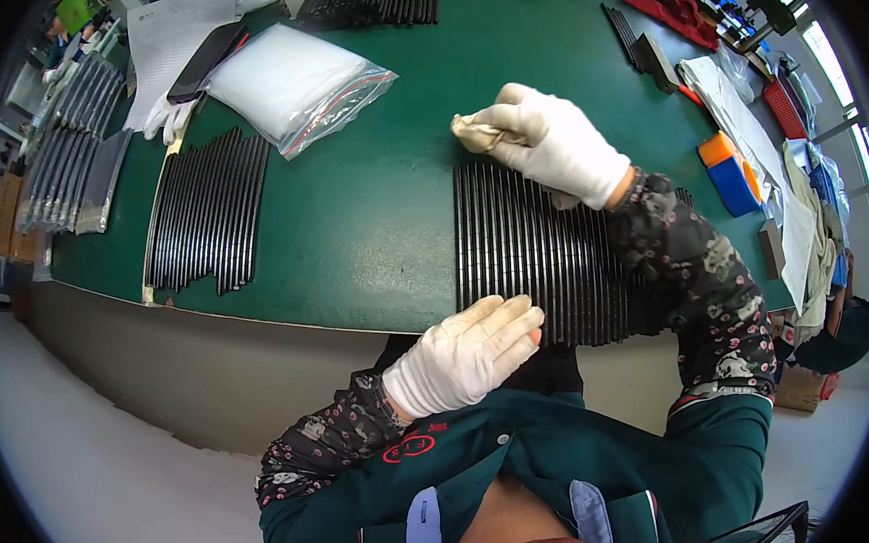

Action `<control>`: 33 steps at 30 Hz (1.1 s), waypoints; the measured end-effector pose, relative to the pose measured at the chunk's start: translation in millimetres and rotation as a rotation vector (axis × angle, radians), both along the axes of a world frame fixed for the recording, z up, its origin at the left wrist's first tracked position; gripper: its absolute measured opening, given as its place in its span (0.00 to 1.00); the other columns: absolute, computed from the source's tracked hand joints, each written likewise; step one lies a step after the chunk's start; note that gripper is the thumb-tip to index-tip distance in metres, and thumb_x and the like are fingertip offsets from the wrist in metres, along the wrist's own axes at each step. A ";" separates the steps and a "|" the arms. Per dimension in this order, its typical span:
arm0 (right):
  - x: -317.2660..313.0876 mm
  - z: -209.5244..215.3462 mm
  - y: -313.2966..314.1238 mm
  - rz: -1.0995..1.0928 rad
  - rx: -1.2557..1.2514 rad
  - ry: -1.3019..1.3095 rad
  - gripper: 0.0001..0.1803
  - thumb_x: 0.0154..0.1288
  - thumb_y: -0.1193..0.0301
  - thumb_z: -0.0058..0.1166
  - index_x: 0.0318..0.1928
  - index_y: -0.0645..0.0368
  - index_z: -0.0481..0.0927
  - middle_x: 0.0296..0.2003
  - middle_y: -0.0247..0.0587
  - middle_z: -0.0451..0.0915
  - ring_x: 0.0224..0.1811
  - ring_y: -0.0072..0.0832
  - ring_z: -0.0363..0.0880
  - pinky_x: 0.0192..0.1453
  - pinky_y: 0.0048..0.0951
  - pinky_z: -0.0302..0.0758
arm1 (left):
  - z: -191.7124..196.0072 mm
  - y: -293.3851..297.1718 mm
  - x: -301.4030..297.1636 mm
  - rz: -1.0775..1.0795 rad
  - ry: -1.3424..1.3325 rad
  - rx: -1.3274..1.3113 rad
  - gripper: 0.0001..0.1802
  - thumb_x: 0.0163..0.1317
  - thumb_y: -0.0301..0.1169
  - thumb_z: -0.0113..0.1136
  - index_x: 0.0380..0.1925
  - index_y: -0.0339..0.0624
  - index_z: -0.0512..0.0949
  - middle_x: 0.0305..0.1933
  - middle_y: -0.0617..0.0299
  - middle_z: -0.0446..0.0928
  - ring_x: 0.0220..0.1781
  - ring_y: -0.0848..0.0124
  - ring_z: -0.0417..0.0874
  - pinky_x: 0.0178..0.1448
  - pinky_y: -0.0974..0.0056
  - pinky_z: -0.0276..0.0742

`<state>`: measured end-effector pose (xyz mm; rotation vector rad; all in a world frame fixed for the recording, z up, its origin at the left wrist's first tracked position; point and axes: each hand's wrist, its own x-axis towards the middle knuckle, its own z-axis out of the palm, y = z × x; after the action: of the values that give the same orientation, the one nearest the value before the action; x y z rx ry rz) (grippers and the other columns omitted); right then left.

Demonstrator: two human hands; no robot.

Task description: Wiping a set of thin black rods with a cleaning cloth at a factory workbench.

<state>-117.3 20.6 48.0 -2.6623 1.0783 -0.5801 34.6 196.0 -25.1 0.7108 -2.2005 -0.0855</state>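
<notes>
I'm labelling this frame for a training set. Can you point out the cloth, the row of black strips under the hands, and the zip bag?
cloth (474,132), head view, on its bunched end left of the right hand (556,145).
row of black strips (512,237), head view, middle of the bare part.
zip bag (294,81), head view, on its white middle.

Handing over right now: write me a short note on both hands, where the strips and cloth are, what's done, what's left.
Left hand: gloved, flat on the near end of the row of black strips at the table's front edge.
Right hand: gloved, gripping a crumpled beige cloth at the row's far end.
Second row of black strips lies to the left, untouched by either hand.
Done: cannot tell how much of the row has been wiped.
Left: judged loosely, wiping the row under the hands, perhaps the other row.
</notes>
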 end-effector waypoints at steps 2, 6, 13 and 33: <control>-13.8 2.5 -2.7 0.002 -0.128 -0.052 0.11 0.65 0.60 0.59 0.42 0.52 0.85 0.32 0.37 0.77 0.34 0.37 0.81 0.39 0.34 0.79 | 14.2 -0.4 2.0 -0.010 -0.035 0.025 0.16 0.55 0.31 0.67 0.43 0.39 0.77 0.50 0.56 0.80 0.51 0.59 0.83 0.53 0.58 0.81; -20.0 8.9 3.8 -0.103 -0.071 -0.102 0.10 0.65 0.62 0.59 0.41 0.53 0.84 0.31 0.38 0.77 0.34 0.38 0.81 0.38 0.35 0.78 | 27.5 -5.8 4.6 -0.124 -0.226 0.175 0.31 0.43 0.36 0.71 0.49 0.39 0.74 0.59 0.54 0.74 0.61 0.56 0.75 0.62 0.51 0.72; -33.3 5.9 11.6 -0.112 -0.154 -0.067 0.10 0.64 0.63 0.60 0.41 0.53 0.84 0.31 0.39 0.77 0.33 0.39 0.81 0.37 0.35 0.79 | 27.9 -5.9 18.2 -0.112 -0.294 0.238 0.35 0.37 0.36 0.74 0.50 0.42 0.75 0.61 0.57 0.72 0.64 0.56 0.72 0.64 0.48 0.68; 10.5 -5.3 75.7 0.646 0.111 0.148 0.04 0.63 0.68 0.50 0.38 0.49 0.77 0.34 0.35 0.77 0.28 0.31 0.81 0.29 0.34 0.81 | -5.1 8.5 20.8 -0.117 -0.120 0.077 0.12 0.58 0.30 0.58 0.42 0.41 0.81 0.57 0.56 0.79 0.59 0.62 0.80 0.61 0.61 0.77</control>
<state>-106.8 96.3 42.7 -2.7557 0.2184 -0.1883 55.5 204.4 -30.2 0.6435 -2.3639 -0.1924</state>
